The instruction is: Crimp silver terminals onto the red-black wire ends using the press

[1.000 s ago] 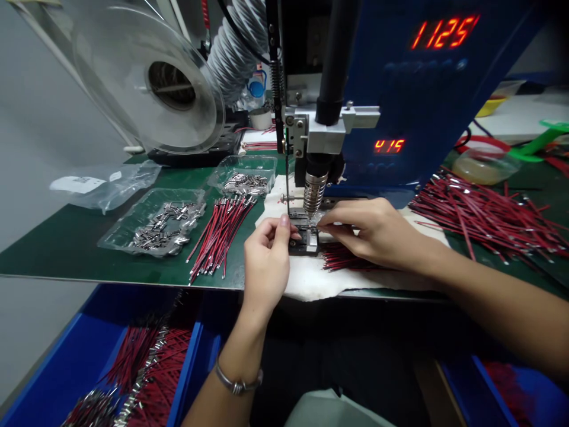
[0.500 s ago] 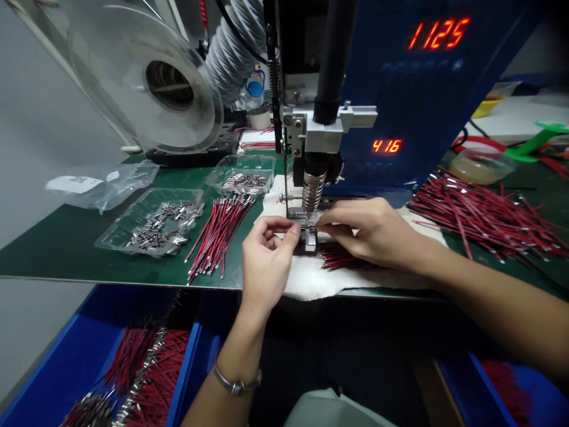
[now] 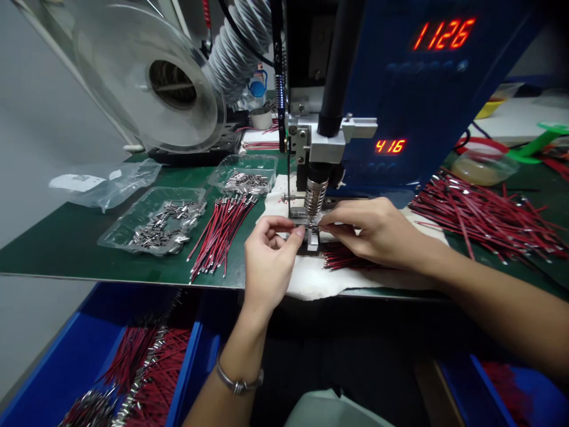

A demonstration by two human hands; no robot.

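My left hand reaches up from the table's front edge. Its thumb and forefinger pinch a small metal piece at the black fixture, under the machine's ribbed metal tip. My right hand comes in from the right, fingertips pinched on a thin red wire at the same spot, almost touching the left fingertips. A small bunch of red wires lies on the white cloth under my right palm. What sits between the fingertips is mostly hidden.
The blue machine shows red counters 1126 and 416. Red wires lie in a bundle on the left and a large heap on the right. Clear trays of metal sleeves stand left. Blue bins of finished wires sit below the table.
My left forefinger and thumb shifted right and closed at the fixture. The upper counter went from 1125 to 1126 and the lower from 415 to 416. The right hand barely moved.
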